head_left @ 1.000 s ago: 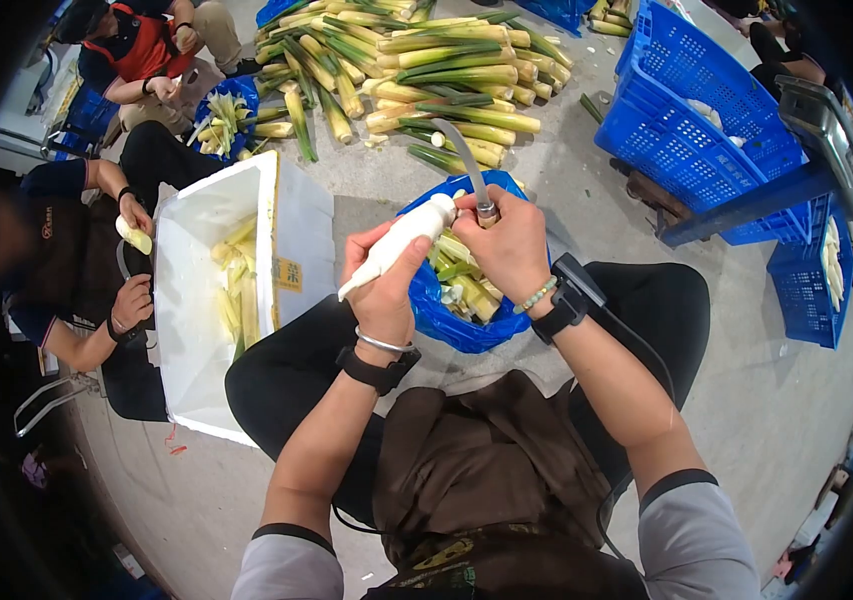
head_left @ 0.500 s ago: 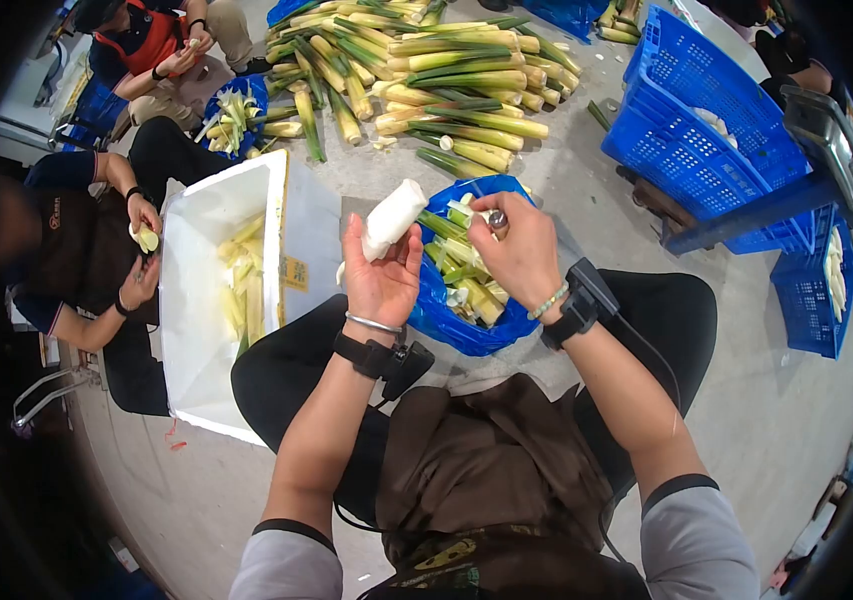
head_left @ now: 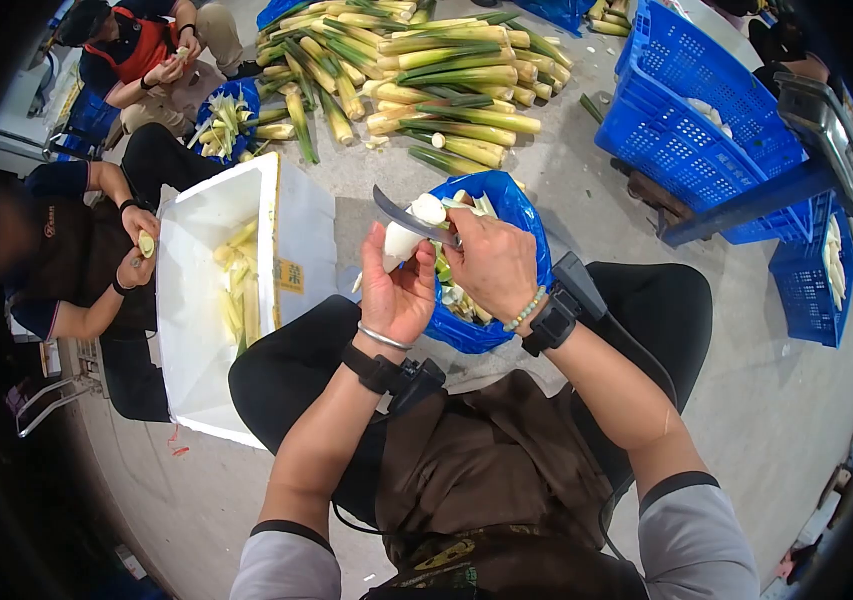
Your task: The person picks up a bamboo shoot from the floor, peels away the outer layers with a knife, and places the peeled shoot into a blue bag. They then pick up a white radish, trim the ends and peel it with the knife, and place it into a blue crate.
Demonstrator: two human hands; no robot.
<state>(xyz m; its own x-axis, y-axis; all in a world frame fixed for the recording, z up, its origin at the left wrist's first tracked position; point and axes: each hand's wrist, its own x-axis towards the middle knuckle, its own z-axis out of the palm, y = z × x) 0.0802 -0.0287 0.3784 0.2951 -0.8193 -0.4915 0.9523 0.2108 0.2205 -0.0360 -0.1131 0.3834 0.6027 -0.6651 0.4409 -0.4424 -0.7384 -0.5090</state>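
Note:
My left hand (head_left: 396,300) holds a peeled white stalk (head_left: 403,243), its cut end pointing up and away from me. In my right hand (head_left: 496,262) is a knife with a curved blade (head_left: 401,214), which lies across the stalk near its upper end. Just behind and below both hands sits a bowl lined with a blue bag (head_left: 529,200), holding green and pale peelings (head_left: 459,298). The knife's handle is mostly hidden by my right fingers.
A white foam box (head_left: 303,225) with pale stalks stands at left. Beyond lies a pile of green-tipped stalks (head_left: 456,75). Blue crates (head_left: 646,125) and a metal post (head_left: 746,212) are at right. Two people sit at left, one (head_left: 71,235) close to the box.
My right hand has moved left from over the bowl to the stalk, and the blade now shows across it. The stalk is more upright in my left hand. The view has shifted slightly.

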